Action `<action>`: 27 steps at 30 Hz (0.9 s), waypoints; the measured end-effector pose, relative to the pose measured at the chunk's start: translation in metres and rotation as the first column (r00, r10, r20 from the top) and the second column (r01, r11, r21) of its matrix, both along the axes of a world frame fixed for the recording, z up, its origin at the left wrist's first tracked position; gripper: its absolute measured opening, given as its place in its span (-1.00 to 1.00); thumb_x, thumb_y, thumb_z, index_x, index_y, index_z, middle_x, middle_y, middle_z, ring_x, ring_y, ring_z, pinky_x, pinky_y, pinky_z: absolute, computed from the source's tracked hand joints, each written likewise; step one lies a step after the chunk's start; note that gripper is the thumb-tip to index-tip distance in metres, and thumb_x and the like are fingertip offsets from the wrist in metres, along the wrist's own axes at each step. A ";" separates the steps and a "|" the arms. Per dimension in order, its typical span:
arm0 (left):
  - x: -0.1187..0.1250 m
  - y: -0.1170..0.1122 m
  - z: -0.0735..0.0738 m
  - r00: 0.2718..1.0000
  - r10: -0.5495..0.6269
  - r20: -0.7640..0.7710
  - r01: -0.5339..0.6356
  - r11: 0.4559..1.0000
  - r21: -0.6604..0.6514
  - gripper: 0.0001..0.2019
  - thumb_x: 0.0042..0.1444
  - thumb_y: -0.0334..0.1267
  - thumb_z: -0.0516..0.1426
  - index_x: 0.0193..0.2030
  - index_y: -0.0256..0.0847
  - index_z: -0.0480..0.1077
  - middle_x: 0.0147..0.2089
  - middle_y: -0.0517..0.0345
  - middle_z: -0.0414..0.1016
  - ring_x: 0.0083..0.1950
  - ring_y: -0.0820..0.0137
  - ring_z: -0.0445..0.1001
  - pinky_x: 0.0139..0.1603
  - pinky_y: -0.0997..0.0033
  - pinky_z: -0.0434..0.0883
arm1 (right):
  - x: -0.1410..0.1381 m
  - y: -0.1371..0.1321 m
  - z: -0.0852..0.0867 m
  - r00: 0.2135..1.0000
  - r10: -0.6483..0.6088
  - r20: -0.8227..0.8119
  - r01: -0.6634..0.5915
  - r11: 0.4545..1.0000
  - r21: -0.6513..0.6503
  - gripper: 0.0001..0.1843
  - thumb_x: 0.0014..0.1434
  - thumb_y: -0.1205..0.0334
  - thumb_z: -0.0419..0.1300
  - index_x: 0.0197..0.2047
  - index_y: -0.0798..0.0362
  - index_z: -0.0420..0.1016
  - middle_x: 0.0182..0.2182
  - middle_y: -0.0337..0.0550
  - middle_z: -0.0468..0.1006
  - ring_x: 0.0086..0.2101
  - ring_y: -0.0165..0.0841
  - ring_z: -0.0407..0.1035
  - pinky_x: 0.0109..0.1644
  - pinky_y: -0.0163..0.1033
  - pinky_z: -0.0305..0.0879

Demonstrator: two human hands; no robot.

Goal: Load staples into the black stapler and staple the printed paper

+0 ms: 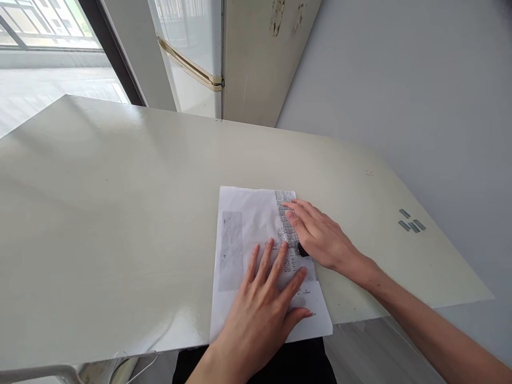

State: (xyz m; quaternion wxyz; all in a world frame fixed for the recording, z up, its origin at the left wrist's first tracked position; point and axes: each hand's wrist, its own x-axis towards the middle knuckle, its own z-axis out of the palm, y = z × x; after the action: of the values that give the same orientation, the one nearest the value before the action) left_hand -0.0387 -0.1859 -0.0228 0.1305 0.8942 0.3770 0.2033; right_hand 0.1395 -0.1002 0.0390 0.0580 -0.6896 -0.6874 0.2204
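My left hand [266,301] lies spread and flat on white paper [256,205], pressing its lower half against the table; no object is in it. The paper has a faint grey rectangle on its left, and rows of small black print on its right. My right hand [320,234] rests over the right edge, fingers stretched out across a densely printed strip [285,196]. Under the heel of that hand a small black object [303,249] peeks out at the paper's edge; most of it is hidden, so its kind is unclear. A second sheet edge shows at bottom right.
The paper lies at the front edge of a large pale table [140,224]. Several short grey staple-like strips [413,226] lie toward the table's right end, with tiny marks or bits beyond them. A fridge [248,64] stands behind, and a grey wall [400,80] runs along the right.
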 end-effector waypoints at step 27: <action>0.004 -0.005 -0.001 1.000 -0.005 -0.012 0.005 1.000 -0.005 -0.19 0.28 0.04 0.32 0.56 -0.13 0.14 0.62 -0.24 0.04 0.63 -0.18 -0.13 0.51 -0.40 0.17 | -0.007 -0.013 -0.034 0.933 0.119 0.341 -0.240 0.909 0.341 -0.47 0.55 0.10 -0.11 0.39 0.02 0.46 0.40 0.16 0.39 0.35 0.11 0.29 0.33 0.32 0.31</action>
State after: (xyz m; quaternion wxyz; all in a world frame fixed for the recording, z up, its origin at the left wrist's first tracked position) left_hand -0.0346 -0.1910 -0.0239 0.1311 0.8959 0.3761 0.1968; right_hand 0.1326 -0.1129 0.0049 0.0593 -0.6245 -0.7784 -0.0232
